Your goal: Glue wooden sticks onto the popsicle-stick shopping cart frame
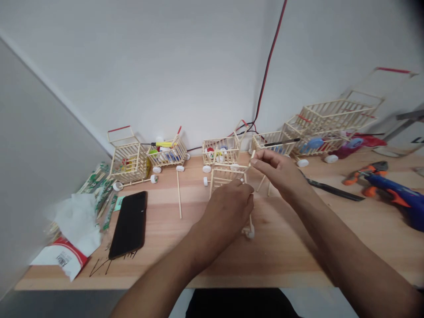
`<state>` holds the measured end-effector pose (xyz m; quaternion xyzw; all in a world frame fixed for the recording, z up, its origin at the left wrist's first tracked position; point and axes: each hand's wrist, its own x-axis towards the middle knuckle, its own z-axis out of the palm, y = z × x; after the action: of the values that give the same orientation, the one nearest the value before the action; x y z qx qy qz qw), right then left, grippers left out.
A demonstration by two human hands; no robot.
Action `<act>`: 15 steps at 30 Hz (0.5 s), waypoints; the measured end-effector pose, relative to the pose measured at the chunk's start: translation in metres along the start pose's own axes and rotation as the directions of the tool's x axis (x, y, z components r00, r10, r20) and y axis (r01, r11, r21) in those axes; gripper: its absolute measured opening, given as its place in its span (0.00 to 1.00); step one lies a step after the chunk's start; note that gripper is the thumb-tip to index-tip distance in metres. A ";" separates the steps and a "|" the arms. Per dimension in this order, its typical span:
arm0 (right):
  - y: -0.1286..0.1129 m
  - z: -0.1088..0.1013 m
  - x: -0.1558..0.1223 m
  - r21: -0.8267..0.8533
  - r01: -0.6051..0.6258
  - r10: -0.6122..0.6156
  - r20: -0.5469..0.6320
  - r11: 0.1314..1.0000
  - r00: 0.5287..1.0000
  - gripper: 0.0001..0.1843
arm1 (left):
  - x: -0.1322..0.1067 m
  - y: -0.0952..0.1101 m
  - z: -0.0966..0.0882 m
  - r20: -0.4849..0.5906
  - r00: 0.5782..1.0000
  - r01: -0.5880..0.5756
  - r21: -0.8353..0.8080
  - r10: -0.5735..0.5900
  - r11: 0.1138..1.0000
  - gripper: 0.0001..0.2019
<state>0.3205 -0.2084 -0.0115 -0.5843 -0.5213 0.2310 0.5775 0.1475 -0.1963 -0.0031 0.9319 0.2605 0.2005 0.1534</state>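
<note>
A small shopping cart made of wooden sticks [225,172] with white wheels stands in front of me, partly covered by my left hand [228,207]. That hand's fingers are closed at the cart's right side, by an upright stick, and a small white bit shows at the fingertips. Just right of it, my right hand [278,170] pinches a short wooden stick [252,157] between thumb and forefinger, near the cart's upper right corner. The lower part of the cart is hidden behind my left hand, except for a white wheel [250,232].
Several finished stick carts, one a large cart [338,112], line the wall. A loose stick [179,194] and a black phone [129,225] lie left, beside wrapped sticks [106,198] and torn paper [66,256]. To the right are a blue glue gun [394,194] and a black strip [334,190].
</note>
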 end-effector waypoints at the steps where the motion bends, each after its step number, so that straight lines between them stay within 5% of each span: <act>1: 0.000 -0.001 0.000 -0.020 0.010 -0.009 0.008 1.000 1.000 0.10 | 0.000 0.000 0.000 0.003 1.000 0.004 0.002 -0.004 1.000 0.11; 15: 0.003 -0.006 0.003 -0.116 0.078 -0.069 0.081 0.990 0.994 0.08 | -0.002 -0.002 -0.007 0.041 0.999 0.034 0.016 -0.035 0.999 0.10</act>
<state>0.3284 -0.2080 -0.0123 -0.5887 -0.5770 0.2003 0.5295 0.1416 -0.1945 0.0011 0.9323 0.2749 0.1766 0.1549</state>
